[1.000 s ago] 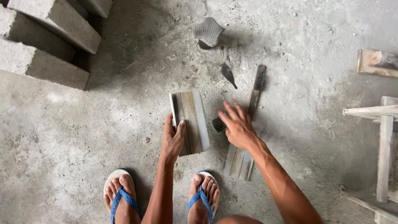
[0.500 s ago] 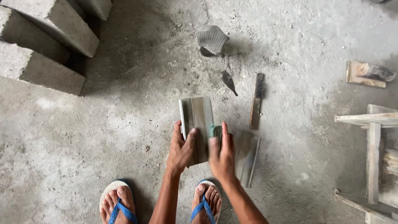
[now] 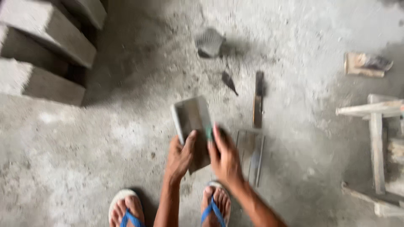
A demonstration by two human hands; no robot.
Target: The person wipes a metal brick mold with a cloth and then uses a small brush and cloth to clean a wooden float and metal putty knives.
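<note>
Both hands (image 3: 202,157) now on one tile (image 3: 191,120)

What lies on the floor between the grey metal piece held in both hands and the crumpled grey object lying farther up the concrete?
In the head view, only a small dark pointed scrap lies between the metal piece and the crumpled object.

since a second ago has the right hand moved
Yes. The right hand has left the flat tools on the floor and shifted left onto the grey tray, beside the left hand.
</note>
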